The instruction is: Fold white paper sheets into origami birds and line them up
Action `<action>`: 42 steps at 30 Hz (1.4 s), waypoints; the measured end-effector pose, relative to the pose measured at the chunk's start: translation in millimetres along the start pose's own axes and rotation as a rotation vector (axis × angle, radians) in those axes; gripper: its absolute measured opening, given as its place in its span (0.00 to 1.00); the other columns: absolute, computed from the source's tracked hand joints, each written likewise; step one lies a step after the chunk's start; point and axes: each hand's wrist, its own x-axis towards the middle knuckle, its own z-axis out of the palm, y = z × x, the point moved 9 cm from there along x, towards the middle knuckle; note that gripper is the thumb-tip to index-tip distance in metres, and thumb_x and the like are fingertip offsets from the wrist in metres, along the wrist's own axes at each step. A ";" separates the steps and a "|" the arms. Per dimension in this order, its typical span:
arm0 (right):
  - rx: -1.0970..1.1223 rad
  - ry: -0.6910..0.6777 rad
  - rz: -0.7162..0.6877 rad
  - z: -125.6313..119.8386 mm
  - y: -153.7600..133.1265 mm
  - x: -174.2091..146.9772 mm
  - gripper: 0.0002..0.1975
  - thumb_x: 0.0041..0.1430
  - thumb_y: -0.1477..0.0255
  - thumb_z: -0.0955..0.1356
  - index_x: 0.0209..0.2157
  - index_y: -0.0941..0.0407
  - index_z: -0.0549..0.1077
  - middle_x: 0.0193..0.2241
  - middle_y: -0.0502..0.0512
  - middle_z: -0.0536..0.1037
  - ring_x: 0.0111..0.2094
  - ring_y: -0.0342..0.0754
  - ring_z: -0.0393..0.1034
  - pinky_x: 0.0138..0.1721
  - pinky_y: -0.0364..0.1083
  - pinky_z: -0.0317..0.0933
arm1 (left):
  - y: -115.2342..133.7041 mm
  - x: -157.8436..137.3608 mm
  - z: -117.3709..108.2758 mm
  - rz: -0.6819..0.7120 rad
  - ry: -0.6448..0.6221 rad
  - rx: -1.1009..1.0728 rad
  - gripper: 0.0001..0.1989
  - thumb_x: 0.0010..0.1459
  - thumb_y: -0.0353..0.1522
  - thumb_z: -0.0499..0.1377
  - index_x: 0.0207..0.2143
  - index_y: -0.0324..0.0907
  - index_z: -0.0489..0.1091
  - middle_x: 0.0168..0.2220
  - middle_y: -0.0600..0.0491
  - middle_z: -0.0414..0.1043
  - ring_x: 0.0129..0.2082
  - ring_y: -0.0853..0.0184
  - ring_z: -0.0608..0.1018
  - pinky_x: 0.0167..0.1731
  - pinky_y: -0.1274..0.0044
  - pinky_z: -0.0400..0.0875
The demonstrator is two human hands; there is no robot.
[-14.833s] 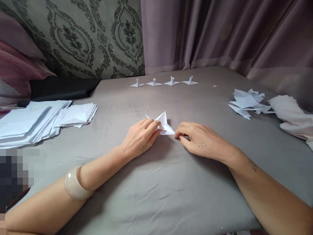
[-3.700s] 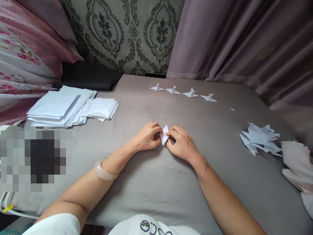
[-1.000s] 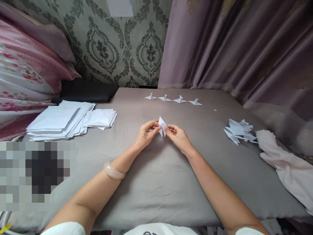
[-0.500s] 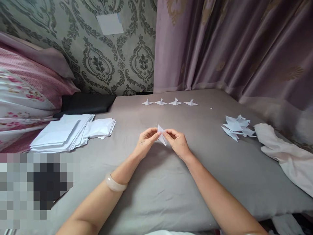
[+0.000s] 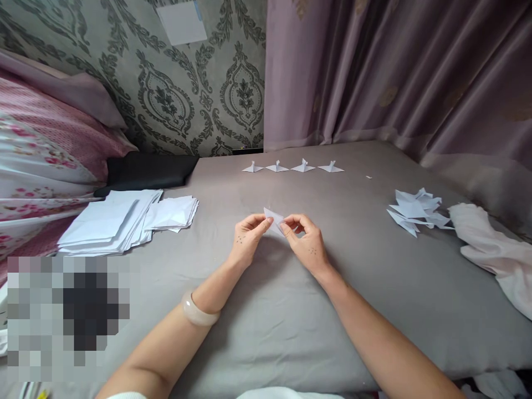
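Note:
A small folded piece of white paper [image 5: 274,217] is held above the grey cloth surface, in the middle of the view. My left hand [image 5: 250,235] pinches its left side between thumb and fingers. On its right edge my right hand [image 5: 306,239] has a thumb-and-finger pinch as well. Parts of the paper are hidden behind the thumbs. Beyond my hands, several white paper cranes [image 5: 303,165] stand in a row near the far edge. At the right lies a heap of folded white paper shapes [image 5: 419,210].
Stacks of white paper sheets [image 5: 93,224] and smaller white paper squares [image 5: 172,213] lie at the left. Behind them is a black folded item [image 5: 149,170]. A pale cloth [image 5: 486,235] lies at the right edge. Purple curtains [image 5: 332,72] hang at the back.
The folded paper has turned from nearly upright to a flatter slant between my hands. My right hand has shifted slightly along its edge. The view has tilted down a little.

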 end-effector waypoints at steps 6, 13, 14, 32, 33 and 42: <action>0.072 -0.045 0.106 4.1 11.5 0.3 0.09 0.53 0.65 0.70 0.32 0.55 0.73 0.27 0.51 0.74 0.29 0.44 0.66 0.33 0.45 0.60 | -0.5 -2.8 1.3 -0.028 -0.014 0.038 0.07 0.44 0.34 0.69 0.25 0.40 0.77 0.25 0.56 0.73 0.27 0.73 0.69 0.33 0.79 0.62; 0.255 -0.097 0.242 9.8 23.9 -0.7 0.11 0.51 0.62 0.71 0.29 0.55 0.76 0.29 0.52 0.75 0.30 0.44 0.66 0.34 0.45 0.59 | -9.4 -1.4 4.8 -0.101 -0.075 -0.005 0.11 0.46 0.39 0.68 0.26 0.39 0.77 0.24 0.55 0.72 0.27 0.73 0.68 0.32 0.78 0.62; 0.331 -0.103 0.314 11.2 29.1 -1.8 0.11 0.50 0.61 0.71 0.30 0.55 0.76 0.29 0.51 0.75 0.30 0.44 0.67 0.35 0.45 0.59 | -9.9 -1.9 9.0 -0.117 -0.122 -0.038 0.13 0.49 0.41 0.66 0.27 0.39 0.77 0.25 0.54 0.72 0.28 0.72 0.69 0.32 0.78 0.63; 0.809 -0.389 0.545 30.1 19.6 -10.5 0.14 0.50 0.58 0.72 0.31 0.55 0.77 0.29 0.53 0.79 0.33 0.47 0.72 0.40 0.47 0.63 | -15.1 -8.9 28.2 -0.237 -0.334 -0.220 0.13 0.46 0.35 0.70 0.35 0.40 0.79 0.29 0.52 0.76 0.27 0.73 0.71 0.35 0.77 0.65; 0.798 -0.394 0.538 29.7 19.5 -10.2 0.15 0.50 0.58 0.72 0.31 0.55 0.76 0.29 0.53 0.79 0.32 0.47 0.72 0.40 0.47 0.63 | -14.7 -9.2 28.8 -0.239 -0.338 -0.219 0.13 0.46 0.35 0.70 0.35 0.39 0.79 0.28 0.51 0.76 0.27 0.73 0.71 0.35 0.76 0.66; 0.846 -0.399 0.514 30.3 23.8 -10.0 0.14 0.52 0.59 0.71 0.33 0.56 0.76 0.29 0.53 0.79 0.32 0.46 0.72 0.40 0.46 0.63 | -10.3 -8.9 28.9 -0.153 -0.328 -0.122 0.10 0.54 0.37 0.65 0.35 0.40 0.79 0.29 0.52 0.75 0.29 0.72 0.71 0.35 0.78 0.65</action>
